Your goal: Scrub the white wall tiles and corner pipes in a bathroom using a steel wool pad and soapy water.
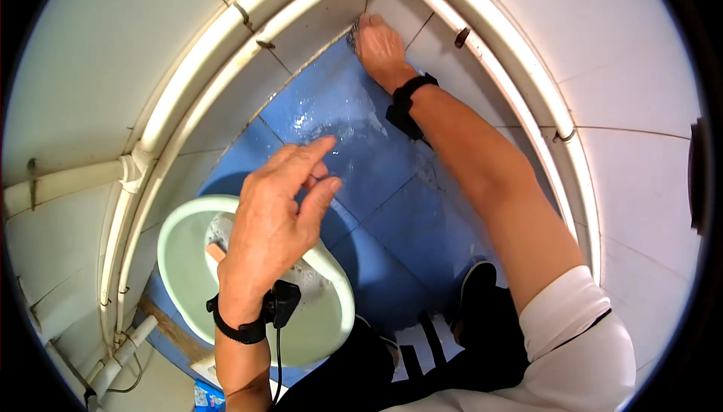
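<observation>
In the far corner, my right hand [379, 45] presses a grey scrubber, apparently steel wool [354, 38], against the joint where the blue floor tiles [361, 169] meet the white wall tiles [429, 45]. The hand covers most of the scrubber. My left hand [277, 208] hovers over the rim of a pale green plastic basin [169, 242], its fingers apart and holding nothing. Inside the basin are soapy water [310, 288] and a light brown handle [215, 252], whose far end is hidden by that hand. Wet, shiny patches cover the floor between my hands.
White pipes [197, 107] run along the left wall, and more pipes [508, 90] follow the right wall. My shoe [478, 282] stands on the floor to the right of the basin. A blue packet [208, 396] lies at the bottom left, near a wooden strip [175, 330].
</observation>
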`<state>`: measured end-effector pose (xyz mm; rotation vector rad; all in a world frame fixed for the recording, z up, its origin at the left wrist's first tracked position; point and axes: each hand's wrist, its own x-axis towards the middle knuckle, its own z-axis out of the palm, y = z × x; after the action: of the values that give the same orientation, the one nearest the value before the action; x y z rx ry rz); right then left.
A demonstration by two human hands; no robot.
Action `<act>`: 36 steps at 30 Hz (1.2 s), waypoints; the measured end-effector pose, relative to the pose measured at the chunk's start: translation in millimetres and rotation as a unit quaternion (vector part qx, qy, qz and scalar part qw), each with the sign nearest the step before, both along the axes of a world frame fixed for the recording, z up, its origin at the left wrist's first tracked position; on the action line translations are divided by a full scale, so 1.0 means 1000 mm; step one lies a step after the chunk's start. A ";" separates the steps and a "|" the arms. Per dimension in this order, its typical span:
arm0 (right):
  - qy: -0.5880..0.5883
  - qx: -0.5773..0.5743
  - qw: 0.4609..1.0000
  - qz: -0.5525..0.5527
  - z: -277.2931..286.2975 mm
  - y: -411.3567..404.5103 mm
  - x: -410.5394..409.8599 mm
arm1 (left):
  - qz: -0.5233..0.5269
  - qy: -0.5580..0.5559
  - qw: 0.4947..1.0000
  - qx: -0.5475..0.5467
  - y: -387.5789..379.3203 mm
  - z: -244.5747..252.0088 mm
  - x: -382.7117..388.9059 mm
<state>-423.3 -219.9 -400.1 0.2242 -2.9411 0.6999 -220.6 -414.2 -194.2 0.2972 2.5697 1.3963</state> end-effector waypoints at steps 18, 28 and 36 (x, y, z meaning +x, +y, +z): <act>0.017 -0.052 0.998 -0.008 -0.013 -0.056 0.035 | 0.062 -0.015 0.990 -0.126 -0.035 -0.036 0.008; 0.067 -0.034 0.985 0.155 -0.036 -0.064 0.044 | 0.092 -0.031 0.990 -0.103 -0.036 -0.037 -0.003; 0.151 -0.136 0.956 0.209 -0.066 -0.093 0.074 | 0.020 -0.017 0.995 -0.099 -0.014 -0.051 -0.014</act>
<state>-349.3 -313.2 -465.8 0.8593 -2.4878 1.0068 -234.9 -427.9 -245.7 0.1898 2.6723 1.1367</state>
